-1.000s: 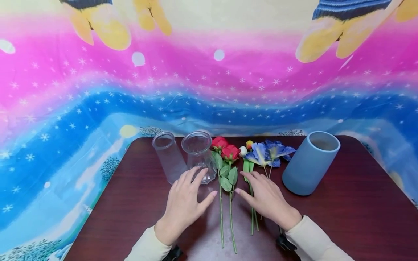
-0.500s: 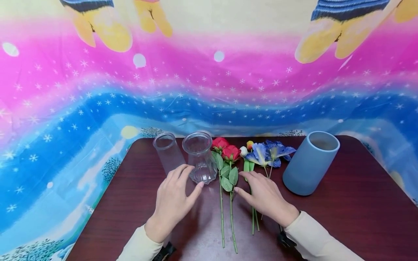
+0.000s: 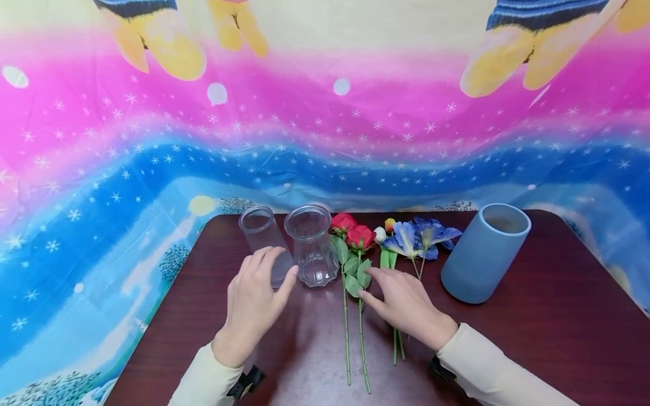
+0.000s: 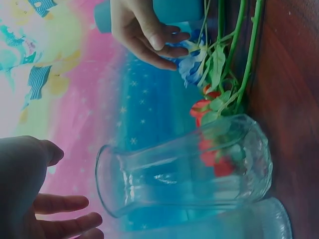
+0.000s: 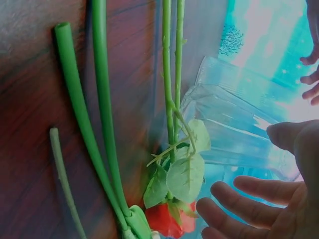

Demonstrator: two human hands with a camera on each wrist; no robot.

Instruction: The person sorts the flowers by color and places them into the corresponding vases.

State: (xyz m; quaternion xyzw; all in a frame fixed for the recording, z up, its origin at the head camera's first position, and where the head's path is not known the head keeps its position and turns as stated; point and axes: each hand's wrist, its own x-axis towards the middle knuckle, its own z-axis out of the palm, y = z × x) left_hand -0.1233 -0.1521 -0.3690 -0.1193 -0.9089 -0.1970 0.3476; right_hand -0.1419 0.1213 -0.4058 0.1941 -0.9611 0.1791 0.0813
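Observation:
My left hand (image 3: 251,307) hovers with relaxed, spread fingers in front of a straight glass vase (image 3: 258,234), hiding part of its lower side. Just right of that stands a clear flared vase (image 3: 312,256). Nothing is in my right hand (image 3: 408,304), whose thumb and fingers are parted beside the leaves of two red roses (image 3: 360,237). Under this hand run the green stems of a white tulip (image 3: 380,235) and a yellow-orange one (image 3: 390,225). In the right wrist view the fingers (image 5: 249,206) sit near a rose leaf (image 5: 184,174).
Blue flowers (image 3: 426,237) lie right of the tulips. A tall blue-grey vase (image 3: 484,256) stands farther right on the dark wooden table (image 3: 553,332). Behind the table hangs a printed snowflake cloth (image 3: 304,124).
My left hand has moved left, from in front of the flared vase to in front of the straight one. My right hand has shifted slightly left; vases and flowers stay put.

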